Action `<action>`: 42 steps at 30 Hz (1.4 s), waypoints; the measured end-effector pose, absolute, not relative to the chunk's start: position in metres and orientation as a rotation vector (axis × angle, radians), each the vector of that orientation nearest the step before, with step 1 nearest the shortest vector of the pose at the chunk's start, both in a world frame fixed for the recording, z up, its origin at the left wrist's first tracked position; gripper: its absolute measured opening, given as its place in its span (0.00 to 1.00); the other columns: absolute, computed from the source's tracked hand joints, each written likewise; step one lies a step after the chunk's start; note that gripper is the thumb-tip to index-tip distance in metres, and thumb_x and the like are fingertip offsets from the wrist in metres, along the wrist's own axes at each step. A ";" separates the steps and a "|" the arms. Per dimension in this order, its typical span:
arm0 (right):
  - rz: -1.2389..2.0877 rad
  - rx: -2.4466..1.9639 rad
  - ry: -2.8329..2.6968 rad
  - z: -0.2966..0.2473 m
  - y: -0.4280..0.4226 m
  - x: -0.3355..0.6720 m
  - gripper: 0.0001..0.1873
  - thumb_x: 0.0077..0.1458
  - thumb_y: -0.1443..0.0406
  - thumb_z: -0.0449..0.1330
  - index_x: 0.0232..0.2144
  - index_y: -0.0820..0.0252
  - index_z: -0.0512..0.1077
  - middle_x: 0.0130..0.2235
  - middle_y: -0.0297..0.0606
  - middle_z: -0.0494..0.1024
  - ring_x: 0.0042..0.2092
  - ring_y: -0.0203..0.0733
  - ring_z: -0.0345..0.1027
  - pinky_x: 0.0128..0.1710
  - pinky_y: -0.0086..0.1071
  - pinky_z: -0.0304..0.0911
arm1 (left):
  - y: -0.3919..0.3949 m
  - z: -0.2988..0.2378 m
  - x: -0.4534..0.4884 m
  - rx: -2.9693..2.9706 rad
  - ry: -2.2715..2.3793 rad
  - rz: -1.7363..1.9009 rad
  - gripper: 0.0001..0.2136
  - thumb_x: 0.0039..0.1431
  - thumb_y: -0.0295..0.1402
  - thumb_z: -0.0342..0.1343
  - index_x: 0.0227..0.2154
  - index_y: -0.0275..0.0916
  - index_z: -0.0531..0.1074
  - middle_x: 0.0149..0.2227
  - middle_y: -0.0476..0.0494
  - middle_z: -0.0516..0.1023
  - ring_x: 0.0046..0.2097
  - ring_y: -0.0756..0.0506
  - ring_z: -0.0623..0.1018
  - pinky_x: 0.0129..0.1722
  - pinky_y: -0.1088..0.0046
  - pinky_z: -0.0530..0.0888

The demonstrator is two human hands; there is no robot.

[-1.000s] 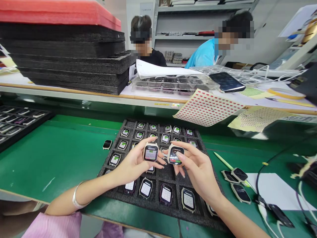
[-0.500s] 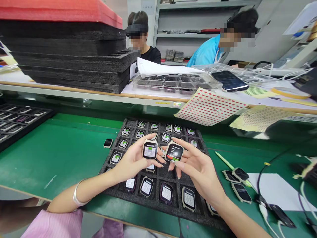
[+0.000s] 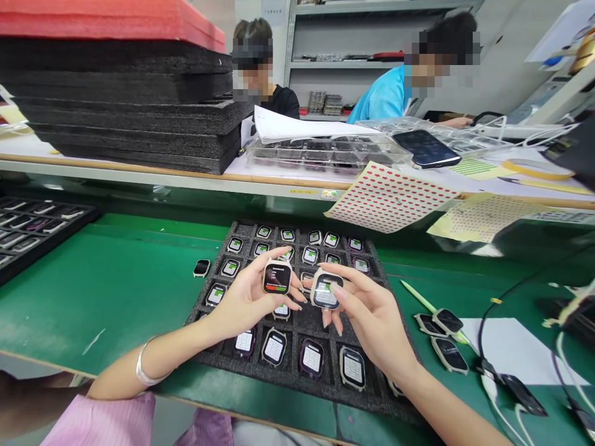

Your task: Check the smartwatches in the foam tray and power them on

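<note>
My left hand [image 3: 251,286] is closed around a pale-cased smartwatch [image 3: 277,276], its screen facing me with dark text lines and a red and green strip at the bottom. A second pale-cased smartwatch [image 3: 326,290] is gripped by my right hand [image 3: 372,310], whose thumb lies on the lit screen, which shows a white panel with some green. Both watches are held close together above a black foam tray [image 3: 297,385]. Many more watches with lit screens sit in the tray's compartments, such as a dark purple one [image 3: 311,357] in the front row.
One watch [image 3: 201,267] lies left of the tray on the green table [image 3: 116,297]. Several dark-screened watches [image 3: 449,354], a green pen [image 3: 418,296], paper and cables lie at right. Stacked foam trays [image 3: 121,118] and a phone [image 3: 425,148] occupy the shelf. Two people sit beyond it.
The left watch's screen went from a white and green panel to dark text with a red-green strip; the right one changed the opposite way. My right thumb moved up onto its screen.
</note>
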State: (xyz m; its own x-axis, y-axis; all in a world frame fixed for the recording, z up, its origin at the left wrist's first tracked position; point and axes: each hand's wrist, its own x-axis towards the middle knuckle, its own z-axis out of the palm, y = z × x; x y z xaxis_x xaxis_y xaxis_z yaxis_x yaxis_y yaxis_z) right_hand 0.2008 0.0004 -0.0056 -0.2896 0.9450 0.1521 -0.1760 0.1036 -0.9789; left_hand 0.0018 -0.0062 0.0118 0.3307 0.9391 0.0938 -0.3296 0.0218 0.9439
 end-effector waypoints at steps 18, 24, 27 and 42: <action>1.450 -0.796 -1.450 -0.006 -0.002 0.198 0.27 0.54 0.64 0.65 0.56 0.56 0.65 0.36 0.42 0.78 0.30 0.44 0.72 0.21 0.31 0.68 | -0.006 0.007 -0.001 1.114 0.597 1.111 0.35 0.48 0.25 0.62 0.59 0.40 0.56 0.40 0.41 0.74 0.40 0.43 0.77 0.39 0.65 0.77; 1.463 -0.796 -1.496 -0.008 -0.006 0.207 0.30 0.53 0.66 0.65 0.57 0.53 0.63 0.43 0.43 0.77 0.33 0.42 0.73 0.24 0.30 0.71 | -0.008 0.003 0.004 1.091 0.668 1.071 0.33 0.54 0.28 0.61 0.61 0.39 0.52 0.37 0.42 0.73 0.38 0.45 0.77 0.37 0.65 0.77; 1.460 -0.869 -1.495 -0.013 -0.010 0.219 0.30 0.54 0.67 0.65 0.58 0.53 0.62 0.41 0.41 0.77 0.33 0.42 0.73 0.24 0.30 0.71 | -0.008 -0.002 0.006 1.079 0.666 1.028 0.33 0.54 0.28 0.61 0.61 0.39 0.52 0.38 0.42 0.73 0.37 0.45 0.77 0.36 0.66 0.77; 0.773 -1.274 -2.149 -0.072 -0.004 0.284 0.24 0.53 0.63 0.63 0.53 0.59 0.67 0.44 0.45 0.72 0.45 0.50 0.67 0.45 0.46 0.67 | 0.004 -0.058 0.041 2.091 0.975 0.533 0.23 0.56 0.30 0.57 0.54 0.40 0.59 0.46 0.38 0.71 0.49 0.38 0.72 0.49 0.55 0.69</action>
State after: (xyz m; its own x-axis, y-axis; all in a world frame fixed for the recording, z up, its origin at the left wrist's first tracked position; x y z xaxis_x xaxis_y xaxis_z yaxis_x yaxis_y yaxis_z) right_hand 0.2842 -0.0038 -0.0719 -0.4221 0.8951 0.1439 0.5982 0.3943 -0.6977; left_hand 0.0411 0.0044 -0.0583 0.6219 0.7813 0.0530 0.4666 -0.4241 0.7762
